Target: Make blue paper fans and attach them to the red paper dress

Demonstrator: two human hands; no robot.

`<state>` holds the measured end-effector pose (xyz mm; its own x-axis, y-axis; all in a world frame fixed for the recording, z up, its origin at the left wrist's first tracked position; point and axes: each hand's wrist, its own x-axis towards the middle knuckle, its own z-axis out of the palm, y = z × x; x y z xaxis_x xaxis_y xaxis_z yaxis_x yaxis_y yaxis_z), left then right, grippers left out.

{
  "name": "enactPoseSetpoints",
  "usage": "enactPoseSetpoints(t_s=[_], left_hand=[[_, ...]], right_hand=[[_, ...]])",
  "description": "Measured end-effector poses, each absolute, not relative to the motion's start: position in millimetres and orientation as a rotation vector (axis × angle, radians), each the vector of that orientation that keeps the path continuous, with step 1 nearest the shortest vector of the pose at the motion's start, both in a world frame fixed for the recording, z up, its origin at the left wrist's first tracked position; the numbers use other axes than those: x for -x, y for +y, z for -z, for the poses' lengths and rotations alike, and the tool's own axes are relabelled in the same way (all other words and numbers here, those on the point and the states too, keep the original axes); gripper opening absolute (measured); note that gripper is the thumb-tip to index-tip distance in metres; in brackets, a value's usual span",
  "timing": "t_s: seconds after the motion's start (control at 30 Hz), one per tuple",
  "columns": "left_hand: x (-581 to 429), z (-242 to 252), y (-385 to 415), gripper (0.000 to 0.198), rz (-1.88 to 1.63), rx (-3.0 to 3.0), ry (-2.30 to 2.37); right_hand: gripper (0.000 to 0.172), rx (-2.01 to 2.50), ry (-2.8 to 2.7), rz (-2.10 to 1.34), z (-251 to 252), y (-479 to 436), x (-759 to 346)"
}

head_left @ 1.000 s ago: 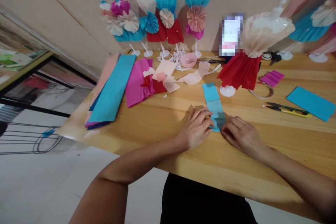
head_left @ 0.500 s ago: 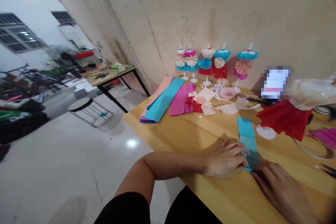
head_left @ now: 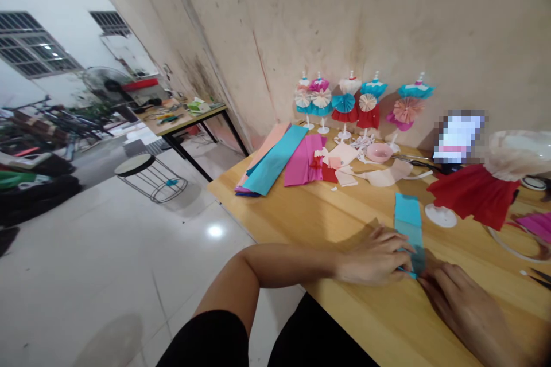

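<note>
Compared with a second ago, the view has been swung to the left, so that a tiled floor and a round wire stool (head_left: 150,175) are now taken in at the left. The work itself is hardly changed.

At the counter's (head_left: 301,223) far left corner a stack of crepe paper sheets (head_left: 275,160), teal on top, is laid. Behind it a row of small mannequins in paper dresses (head_left: 361,103) is lined up against the wall.

Nearer the front edge, the left hand (head_left: 376,258) is kept flat, its fingers extended and pressed down on the near end of a teal paper strip (head_left: 408,223). The strip is stretched out on the counter, away from the person, where it lay before. The right hand (head_left: 465,304) is laid just beside it, fingertips at the same near end; whether the paper is pinched there cannot be told. The fold seems to be held under pressure rather than advanced.

Farther right, a larger mannequin in a red paper skirt (head_left: 473,192) is stood.
</note>
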<state>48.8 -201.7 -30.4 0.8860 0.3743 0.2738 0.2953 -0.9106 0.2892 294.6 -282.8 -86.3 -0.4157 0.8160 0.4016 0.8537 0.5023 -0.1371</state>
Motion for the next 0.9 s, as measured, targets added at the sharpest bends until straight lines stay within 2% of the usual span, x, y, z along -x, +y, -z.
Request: enactPoseSetpoints(t_s=[0.47, 0.9], left_hand=[[-50.1, 42.1, -199.0, 0.015, -0.532, -2.584, 0.611], [-51.9, 36.9, -199.8, 0.013, -0.45, -2.521, 0.641]], right_hand=[[0.017, 1.526, -2.291, 0.203, 58.4, -293.4, -274.5], [0.012, 1.564, -2.248, -0.073, 46.8, -300.2, -277.1]])
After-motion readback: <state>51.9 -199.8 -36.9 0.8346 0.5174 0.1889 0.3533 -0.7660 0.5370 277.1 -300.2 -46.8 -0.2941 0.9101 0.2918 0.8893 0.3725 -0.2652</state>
